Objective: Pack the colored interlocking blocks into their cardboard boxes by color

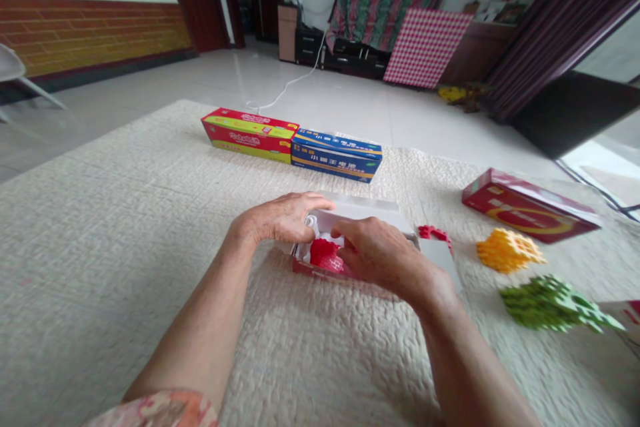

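Note:
In front of me lies an opened red cardboard box (320, 271) with a pale inside and its lid folded back. Red plastic building pieces (326, 255) with notched edges sit in it, beside some white wrapping (311, 221). My left hand (285, 217) grips the box's left rear corner, fingers over the back edge and thumb inside. Over the right part of the box, my right hand (375, 250) reaches in with curled fingers against the red pieces. The palm hides much of the box, and the fingertips show only in part.
Right of the box lie more red pieces (436, 235), a yellow stack (507, 250) and a green stack (555, 303). A dark red box (530, 205) stands behind them. A red-and-yellow box (250, 135) and a blue box (336, 155) stand end to end on the textured cover (150, 213).

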A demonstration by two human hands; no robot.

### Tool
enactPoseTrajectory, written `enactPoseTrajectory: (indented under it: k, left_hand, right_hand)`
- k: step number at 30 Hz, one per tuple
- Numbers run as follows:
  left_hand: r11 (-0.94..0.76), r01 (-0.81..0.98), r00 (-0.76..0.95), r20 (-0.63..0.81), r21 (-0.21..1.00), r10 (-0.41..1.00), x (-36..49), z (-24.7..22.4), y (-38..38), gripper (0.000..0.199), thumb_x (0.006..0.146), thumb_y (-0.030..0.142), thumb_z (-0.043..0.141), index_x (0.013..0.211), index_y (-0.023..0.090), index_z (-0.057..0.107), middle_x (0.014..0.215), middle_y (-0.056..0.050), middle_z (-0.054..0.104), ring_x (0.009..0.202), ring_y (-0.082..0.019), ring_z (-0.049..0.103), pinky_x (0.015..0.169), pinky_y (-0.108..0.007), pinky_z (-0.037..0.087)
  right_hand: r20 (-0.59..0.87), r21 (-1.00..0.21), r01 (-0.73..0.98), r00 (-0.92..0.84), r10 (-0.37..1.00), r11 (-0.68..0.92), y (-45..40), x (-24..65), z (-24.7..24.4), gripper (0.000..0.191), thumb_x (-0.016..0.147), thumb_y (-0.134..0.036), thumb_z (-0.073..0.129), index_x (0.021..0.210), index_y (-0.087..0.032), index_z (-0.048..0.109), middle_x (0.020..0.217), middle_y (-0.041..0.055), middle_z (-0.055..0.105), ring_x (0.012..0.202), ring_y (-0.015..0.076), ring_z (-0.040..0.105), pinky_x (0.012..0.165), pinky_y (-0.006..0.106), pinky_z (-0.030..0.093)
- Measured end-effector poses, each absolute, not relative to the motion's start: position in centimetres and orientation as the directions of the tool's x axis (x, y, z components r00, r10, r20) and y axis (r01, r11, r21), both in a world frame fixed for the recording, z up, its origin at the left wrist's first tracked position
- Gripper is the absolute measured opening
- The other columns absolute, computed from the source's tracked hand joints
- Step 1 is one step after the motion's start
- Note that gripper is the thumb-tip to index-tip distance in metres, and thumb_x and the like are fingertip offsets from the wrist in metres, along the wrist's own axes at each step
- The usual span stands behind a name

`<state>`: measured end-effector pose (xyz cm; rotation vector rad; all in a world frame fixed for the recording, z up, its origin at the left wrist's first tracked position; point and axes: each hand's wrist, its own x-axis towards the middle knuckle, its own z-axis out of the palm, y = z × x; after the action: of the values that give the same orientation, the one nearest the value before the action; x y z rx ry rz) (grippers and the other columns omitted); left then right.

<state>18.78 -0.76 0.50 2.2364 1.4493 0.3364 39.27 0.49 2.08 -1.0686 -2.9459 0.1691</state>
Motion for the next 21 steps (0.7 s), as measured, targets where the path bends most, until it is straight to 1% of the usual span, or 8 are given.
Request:
enactPoseTrajectory:
  k: [2, 5, 8, 12, 14, 16, 18, 21]
  left_hand:
    - [-0.351, 0.794, 0.421, -0.033, 0.496, 0.906, 18.8, 0.5, -0.8, 0.066, 0.066, 0.011, 0.055, 0.131, 0.018, 0.054, 0.140, -0.009, 0.054, 0.126, -0.022, 0.052, 0.107, -0.031, 0.039]
    - [-0.360, 0.787, 0.421, -0.010, 0.501, 0.907, 18.8, 0.2, -0.7, 0.063, 0.067, 0.012, 0.055, 0.130, 0.019, 0.055, 0.138, -0.008, 0.056, 0.124, -0.022, 0.054, 0.105, -0.031, 0.041]
    - [-0.365, 0.781, 0.428, -0.009, 0.507, 0.904, 18.8, 0.0, -0.5, 0.062, 0.068, 0.015, 0.057, 0.130, 0.018, 0.055, 0.138, -0.009, 0.056, 0.124, -0.022, 0.054, 0.105, -0.031, 0.041]
    - [-0.367, 0.786, 0.435, -0.025, 0.497, 0.900, 18.8, 0.1, -0.4, 0.064, 0.067, 0.013, 0.056, 0.131, 0.017, 0.054, 0.140, -0.010, 0.054, 0.126, -0.023, 0.052, 0.106, -0.032, 0.040]
    - [-0.351, 0.798, 0.426, -0.048, 0.490, 0.903, 18.8, 0.2, -0.5, 0.066, 0.066, 0.013, 0.056, 0.132, 0.019, 0.053, 0.141, -0.009, 0.054, 0.126, -0.023, 0.051, 0.106, -0.033, 0.039]
    - [-0.330, 0.810, 0.411, -0.069, 0.484, 0.909, 18.8, 0.3, -0.5, 0.067, 0.066, 0.015, 0.056, 0.132, 0.021, 0.053, 0.142, -0.007, 0.053, 0.127, -0.022, 0.051, 0.106, -0.032, 0.039]
    - [-0.321, 0.815, 0.404, -0.075, 0.483, 0.912, 18.8, 0.3, -0.5, 0.066, 0.067, 0.017, 0.056, 0.133, 0.023, 0.053, 0.143, -0.006, 0.052, 0.127, -0.022, 0.051, 0.106, -0.031, 0.039]
    - [-0.332, 0.809, 0.411, -0.062, 0.484, 0.910, 18.8, 0.2, -0.5, 0.066, 0.068, 0.019, 0.056, 0.134, 0.022, 0.052, 0.143, -0.007, 0.052, 0.127, -0.022, 0.051, 0.106, -0.031, 0.039]
  right_hand:
    - [-0.042, -0.128, 0.640, -0.767, 0.640, 0.758, 0.7, 38.7, 1.9, 0.025, 0.081, -0.011, 0.055, 0.098, -0.022, 0.070, 0.074, 0.0031, 0.071, 0.060, 0.0132, 0.059, 0.053, 0.025, 0.028]
    - [-0.091, -0.142, 0.668, -0.744, 0.662, 0.730, 0.8, 37.7, 1.5, 0.018, 0.083, -0.015, 0.056, 0.091, -0.019, 0.071, 0.074, 0.0045, 0.071, 0.061, 0.0133, 0.059, 0.055, 0.025, 0.029]
    - [-0.094, -0.146, 0.677, -0.735, 0.672, 0.721, 0.7, 37.3, 1.4, 0.015, 0.084, -0.017, 0.056, 0.089, -0.018, 0.071, 0.074, 0.0053, 0.071, 0.060, 0.0138, 0.059, 0.055, 0.026, 0.030]
    - [-0.033, -0.192, 0.678, -0.727, 0.686, 0.709, 0.6, 38.4, 2.2, 0.017, 0.085, -0.016, 0.053, 0.088, -0.018, 0.070, 0.073, 0.0047, 0.070, 0.061, 0.0134, 0.059, 0.056, 0.026, 0.032]
    - [-0.013, -0.225, 0.690, -0.708, 0.706, 0.688, 0.5, 39.3, 2.8, 0.019, 0.087, -0.017, 0.050, 0.087, -0.018, 0.069, 0.073, 0.0047, 0.070, 0.062, 0.0126, 0.058, 0.056, 0.026, 0.033]
    - [-0.025, -0.235, 0.705, -0.693, 0.721, 0.669, 0.2, 40.0, 3.2, 0.023, 0.091, -0.017, 0.045, 0.086, -0.017, 0.067, 0.074, 0.0053, 0.070, 0.062, 0.0119, 0.058, 0.055, 0.025, 0.033]
    - [-0.072, -0.193, 0.710, -0.699, 0.711, 0.678, -0.3, 40.3, 3.4, 0.025, 0.092, -0.016, 0.042, 0.085, -0.016, 0.066, 0.073, 0.0061, 0.070, 0.059, 0.0115, 0.058, 0.052, 0.025, 0.031]
    - [-0.108, -0.045, 0.670, -0.740, 0.664, 0.741, -0.8, 40.1, 3.0, 0.026, 0.093, -0.014, 0.041, 0.088, -0.014, 0.066, 0.074, 0.0087, 0.070, 0.056, 0.0118, 0.056, 0.049, 0.027, 0.027]
